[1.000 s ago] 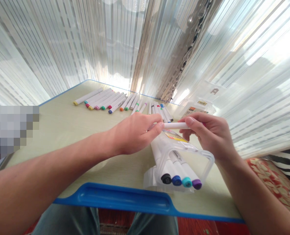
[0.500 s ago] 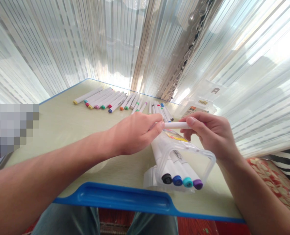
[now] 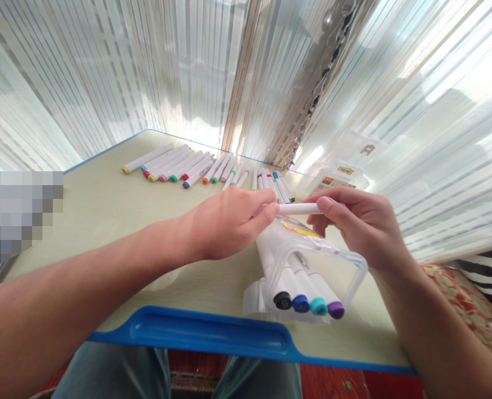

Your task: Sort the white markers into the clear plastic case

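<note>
A white marker (image 3: 298,209) lies level between my two hands, above a clear plastic case. My left hand (image 3: 233,221) pinches its left end, and my right hand (image 3: 354,224) grips its right end with thumb and fingers. Both of its ends are hidden by my fingers. Below, the clear case (image 3: 364,271) lies on its side with its open end facing me. Inside are several white markers with black, blue, turquoise and purple (image 3: 336,310) ends. A yellow label (image 3: 298,226) shows on the case's upper side.
Loose markers (image 3: 175,166) with coloured ends lie in a row across the back of the pale table (image 3: 146,199). More markers (image 3: 275,185) lie behind my hands. A clear plastic lid-like piece (image 3: 341,172) stands at back right. A blue tray edge (image 3: 208,335) runs along the front; striped curtains hang behind.
My hands keep the same hold on the marker, with the right hand's fingers shifted very slightly. The case and the loose markers stay where they were; the view has tilted a little.
</note>
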A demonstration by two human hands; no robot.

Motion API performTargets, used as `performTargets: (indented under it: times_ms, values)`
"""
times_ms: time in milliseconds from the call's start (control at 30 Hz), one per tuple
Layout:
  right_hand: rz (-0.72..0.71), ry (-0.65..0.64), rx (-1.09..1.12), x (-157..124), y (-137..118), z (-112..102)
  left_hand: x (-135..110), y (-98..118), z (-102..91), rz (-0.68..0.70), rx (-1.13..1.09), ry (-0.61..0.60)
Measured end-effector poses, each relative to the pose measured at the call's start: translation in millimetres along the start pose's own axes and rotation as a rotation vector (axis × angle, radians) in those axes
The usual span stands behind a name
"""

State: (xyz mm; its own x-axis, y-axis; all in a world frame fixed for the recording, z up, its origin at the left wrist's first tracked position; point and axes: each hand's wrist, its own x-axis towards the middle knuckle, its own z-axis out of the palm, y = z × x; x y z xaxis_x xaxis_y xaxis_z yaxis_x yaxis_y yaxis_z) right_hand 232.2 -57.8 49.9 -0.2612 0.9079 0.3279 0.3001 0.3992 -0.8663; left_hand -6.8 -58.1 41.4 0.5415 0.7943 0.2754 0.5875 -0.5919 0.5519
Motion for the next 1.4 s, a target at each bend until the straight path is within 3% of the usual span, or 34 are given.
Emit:
performTargets:
  times_ms: [1400]
  values:
    - [-0.002, 0.011, -0.02, -0.3, 5.0, 1.3, 0.3, -1.8, 0.3, 0.01, 0.01, -0.008]
